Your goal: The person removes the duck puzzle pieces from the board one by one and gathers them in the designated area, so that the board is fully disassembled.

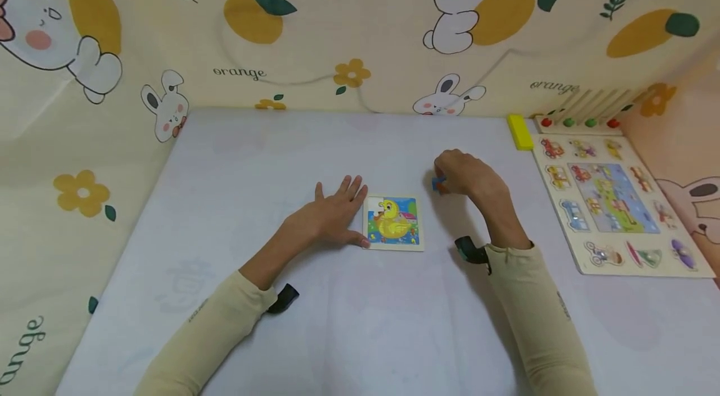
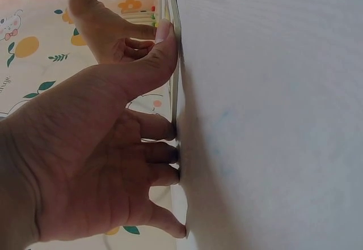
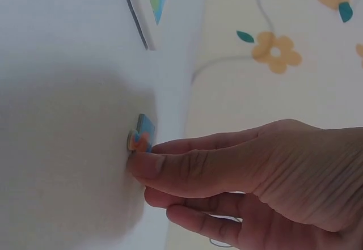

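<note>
Small puzzle piece (image 3: 144,134), blue with some orange, is in the right hand (image 1: 464,174), pinched between thumb and fingers, low over the white table (image 1: 349,333), right of the duck puzzle (image 1: 394,221) and apart from it. Can't tell if the piece touches the tabletop. Duck puzzle lies flat: yellow duck on blue, pale bare patch at its upper left corner. Left hand (image 1: 334,215) is spread wide, holds nothing; thumb touches the puzzle's left edge near the lower corner, index fingertip by the upper left corner, other fingertips down on the table. Both arms in beige sleeves (image 1: 205,327), black device (image 1: 471,250) at each wrist. Far right: large picture board (image 1: 607,269) with vehicle and figure pieces, yellow block (image 1: 520,132) by its upper left corner, rack (image 1: 579,123) with red and green beads and thin sticks behind. Backdrop cloth (image 1: 382,27): rabbits, oranges, flowers.
</note>
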Motion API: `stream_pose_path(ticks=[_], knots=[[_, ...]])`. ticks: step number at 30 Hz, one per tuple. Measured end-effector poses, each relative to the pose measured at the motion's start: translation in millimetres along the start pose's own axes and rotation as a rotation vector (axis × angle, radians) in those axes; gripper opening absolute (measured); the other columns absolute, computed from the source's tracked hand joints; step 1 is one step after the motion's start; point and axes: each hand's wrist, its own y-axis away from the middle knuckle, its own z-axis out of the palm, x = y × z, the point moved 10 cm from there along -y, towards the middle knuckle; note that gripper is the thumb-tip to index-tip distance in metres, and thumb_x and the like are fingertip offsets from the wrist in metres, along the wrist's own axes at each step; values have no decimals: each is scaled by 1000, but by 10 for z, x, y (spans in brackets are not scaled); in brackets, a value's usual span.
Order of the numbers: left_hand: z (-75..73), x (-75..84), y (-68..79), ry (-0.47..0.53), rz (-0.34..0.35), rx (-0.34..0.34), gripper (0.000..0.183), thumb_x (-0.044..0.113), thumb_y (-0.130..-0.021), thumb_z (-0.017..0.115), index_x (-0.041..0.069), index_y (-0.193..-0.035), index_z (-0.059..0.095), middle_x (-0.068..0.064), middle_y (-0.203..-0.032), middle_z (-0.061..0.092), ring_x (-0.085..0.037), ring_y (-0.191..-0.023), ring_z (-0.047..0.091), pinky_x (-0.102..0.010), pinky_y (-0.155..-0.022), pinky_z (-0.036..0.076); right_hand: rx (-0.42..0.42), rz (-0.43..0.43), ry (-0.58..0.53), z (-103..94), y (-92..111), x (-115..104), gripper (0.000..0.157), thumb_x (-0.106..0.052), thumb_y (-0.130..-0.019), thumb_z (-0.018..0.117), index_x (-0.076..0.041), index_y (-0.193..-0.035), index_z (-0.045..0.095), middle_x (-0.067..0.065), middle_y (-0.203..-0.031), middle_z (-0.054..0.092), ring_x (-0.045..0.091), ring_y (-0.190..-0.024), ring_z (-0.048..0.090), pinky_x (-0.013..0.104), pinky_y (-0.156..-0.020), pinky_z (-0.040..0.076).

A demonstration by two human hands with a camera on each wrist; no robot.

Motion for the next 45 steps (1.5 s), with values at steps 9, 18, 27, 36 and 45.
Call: stream_pose_path(ticks=[9,18,27,36,45], knots=[[1,3,-5,1,-3,-6,113,61,-92,72,10,-169,7,-11,-178,-7,-31,-166,-7,-77,-125,8,-36,-14,-15,-10,22,-31,21,-8,-96,74,3,-113,71,20,-117,69,30,-95,62,48,-88,56],[-29,1,22,-6,-3,5,112,61,-92,71,10,-169,7,-10,-178,-7,-30,-166,-7,-77,-125,8,-38,-64,-15,-95,147,-167,43,-12,-96,75,0,-136,63,22,-136,66,37,-117,63,55,-100,55],[7,7,61,0,-2,22,112,62,-92,70,11,-169,8,-8,-178,-6,-28,-167,-5,-78,-124,10,-24,-176,-123,-81,228,-422,41,-8,-95,75,-3,-135,65,17,-116,68,29,-105,61,47,-93,55],[-55,-32,64,-9,-7,42,111,63,-92,70,13,-169,9,-7,-179,-3,-27,-167,-1,-77,-124,13,-13,-223,-92,-124,233,-549,42,-7,-95,76,-4,-135,65,17,-118,68,31,-106,62,47,-94,55],[-55,6,96,-2,-6,49,111,63,-91,72,12,-169,11,-9,-179,0,-30,-167,1,-79,-122,14,-53,-309,-101,-37,263,-780,40,-7,-95,76,-6,-133,65,15,-120,70,30,-111,63,46,-98,56]])
